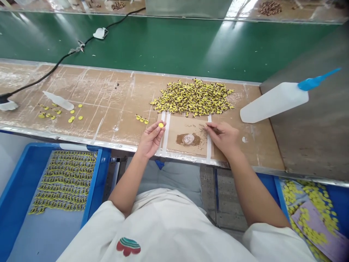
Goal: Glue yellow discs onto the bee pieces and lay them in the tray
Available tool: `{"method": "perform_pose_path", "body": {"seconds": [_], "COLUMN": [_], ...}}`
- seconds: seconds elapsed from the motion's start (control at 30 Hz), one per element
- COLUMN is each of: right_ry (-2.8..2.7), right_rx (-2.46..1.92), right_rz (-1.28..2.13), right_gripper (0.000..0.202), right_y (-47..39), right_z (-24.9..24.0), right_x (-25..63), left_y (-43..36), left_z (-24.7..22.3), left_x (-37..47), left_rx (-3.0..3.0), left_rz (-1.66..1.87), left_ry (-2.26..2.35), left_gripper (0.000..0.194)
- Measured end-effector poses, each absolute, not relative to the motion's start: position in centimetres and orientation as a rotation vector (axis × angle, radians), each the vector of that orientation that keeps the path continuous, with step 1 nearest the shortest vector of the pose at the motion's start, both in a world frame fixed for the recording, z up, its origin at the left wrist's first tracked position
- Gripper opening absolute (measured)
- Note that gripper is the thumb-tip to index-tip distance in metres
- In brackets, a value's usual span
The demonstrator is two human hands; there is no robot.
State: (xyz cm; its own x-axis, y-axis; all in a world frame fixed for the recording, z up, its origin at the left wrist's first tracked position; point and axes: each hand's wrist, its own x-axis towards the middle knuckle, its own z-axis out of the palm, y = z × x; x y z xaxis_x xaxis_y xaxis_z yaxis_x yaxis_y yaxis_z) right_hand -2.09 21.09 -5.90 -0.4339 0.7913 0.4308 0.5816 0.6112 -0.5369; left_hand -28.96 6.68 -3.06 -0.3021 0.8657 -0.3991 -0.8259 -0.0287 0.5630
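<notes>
The long brown cardboard-topped workbench (109,91) was cut off at the left edge. The blue plastic tray (100,174), carrying rows of yellow-and-black pieces, was also cut off there, and the blue plastic bin (279,193) with yellow discs at the right edge. Beyond both hands lay a broad heap of small yellow-and-black pieces (193,96). The white plastic bottle with blue nozzle (275,102) stood near the right hand (225,136), whose thumb and forefinger were pinched; whether they held something, I could not tell. Between the hands lay a clear wet puddle (188,139). The left hand (151,140) gripped a small round yellow disc (161,125) between thumb and fingertips, above the bench.
</notes>
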Motion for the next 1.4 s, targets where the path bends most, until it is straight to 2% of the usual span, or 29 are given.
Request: {"method": "perform_pose_path", "body": {"seconds": [0.37, 0.53, 0.77, 1.0, 1.4], "right_ry": [-1.62, -1.662, -1.664, -1.682, -1.653], "right_rx": [-0.979, -1.0, -0.98, -0.994, -0.966], "right_rz": [0.562, 0.546, 0.561, 0.569, 0.57], "right_gripper": [0.017, 0.018, 0.016, 0.02, 0.014], "right_y": [14.0, 12.3, 12.4, 12.3, 12.2], "right_z": [-4.3, -5.2, -6.0, -5.9, -5.7], "right_x": [-6.4, -8.2, -8.2, -8.2, -8.4], "left_y": [6.5, 6.4, 6.4, 6.5, 6.4], "left_z": [-3.3, -3.6, -4.0, -4.0, -4.2], "left_x": [-28.8, -28.8, -28.7, -28.7, -28.7], "left_rx": [0.068, 0.013, 0.111, 0.042, 0.144], "left_rz": [1.679, 1.669, 1.696, 1.666, 1.668], "left_ry": [0.834, 0.856, 0.811, 0.854, 0.88], "left_gripper": [0.023, 0.027, 0.019, 0.023, 0.019]}}
